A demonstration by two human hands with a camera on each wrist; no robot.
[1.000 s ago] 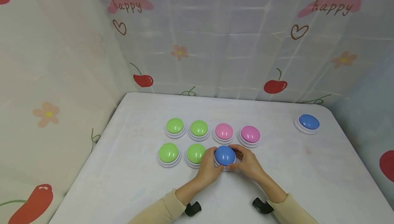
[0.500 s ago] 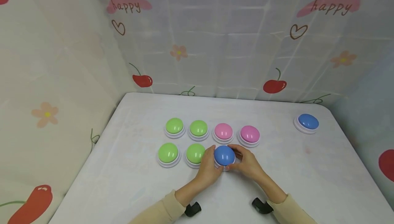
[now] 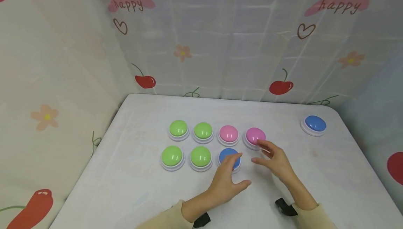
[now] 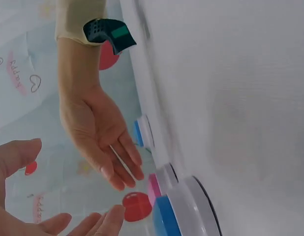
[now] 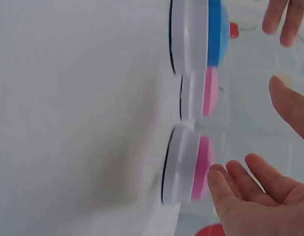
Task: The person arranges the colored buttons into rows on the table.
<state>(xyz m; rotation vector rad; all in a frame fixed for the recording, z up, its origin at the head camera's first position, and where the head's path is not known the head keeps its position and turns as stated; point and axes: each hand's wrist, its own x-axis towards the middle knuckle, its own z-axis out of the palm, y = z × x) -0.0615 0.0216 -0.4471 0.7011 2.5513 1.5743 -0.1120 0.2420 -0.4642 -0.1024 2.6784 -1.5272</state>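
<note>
A blue dome button (image 3: 227,153) on a white base sits at the front row's right end, partly hidden by my left hand (image 3: 223,184). That hand hovers over its near side, thumb and fingers spread, holding nothing. My right hand (image 3: 276,159) is in the air to its right, also holding nothing, its fingertips overlapping the magenta button (image 3: 254,134) in the head view. The left wrist view has the blue button (image 4: 165,216) standing apart from the left fingers. In the right wrist view, the right fingertips appear close to the magenta button (image 5: 203,167); contact is unclear.
Several green buttons (image 3: 201,156) fill the left side of both rows. A pink button (image 3: 228,133) stands behind the blue one. Another blue button (image 3: 315,124) lies apart at the table's back right. Patterned curtains (image 3: 220,47) rise behind the white table (image 3: 126,173).
Both hands have let go of the blue button in the front row. My right hand has moved right, and my left hand has drawn slightly nearer with its fingers spreading. The button stays put.
</note>
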